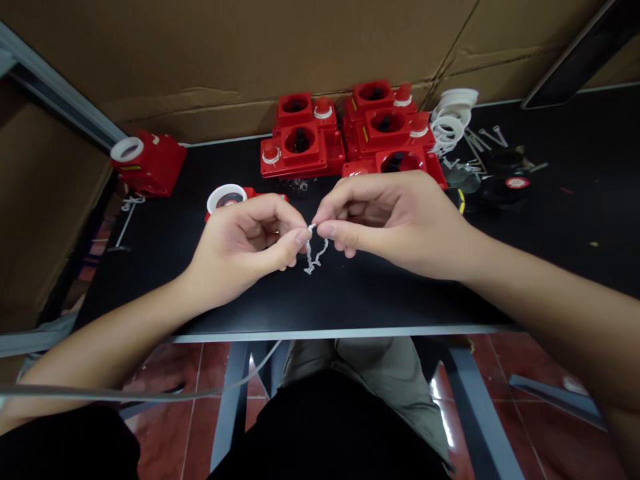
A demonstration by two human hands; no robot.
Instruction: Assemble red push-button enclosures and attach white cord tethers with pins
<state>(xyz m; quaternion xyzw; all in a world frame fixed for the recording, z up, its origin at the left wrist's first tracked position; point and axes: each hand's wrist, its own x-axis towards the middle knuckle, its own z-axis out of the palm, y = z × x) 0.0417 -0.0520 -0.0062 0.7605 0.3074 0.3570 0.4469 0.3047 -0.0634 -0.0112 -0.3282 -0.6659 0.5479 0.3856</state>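
Observation:
A thin, pale silvery chain (310, 269) hangs in a loop between my two hands above the black table. My left hand (250, 243) pinches one end between thumb and forefinger. My right hand (395, 220) pinches the other end close beside it, the fingertips almost touching. Just behind my left hand lies a red part with a white ring (227, 195), half hidden by the hand. Several red housings (305, 153) with round openings stand beyond my hands, and my right hand covers the front of one.
Another red housing with a white ring (155, 163) stands at the back left. White rings (453, 117), loose bolts (493, 137) and black round parts (510, 183) lie at the back right. Cardboard (250, 53) walls the back. A grey cable (200, 395) crosses below the table's front edge (320, 334).

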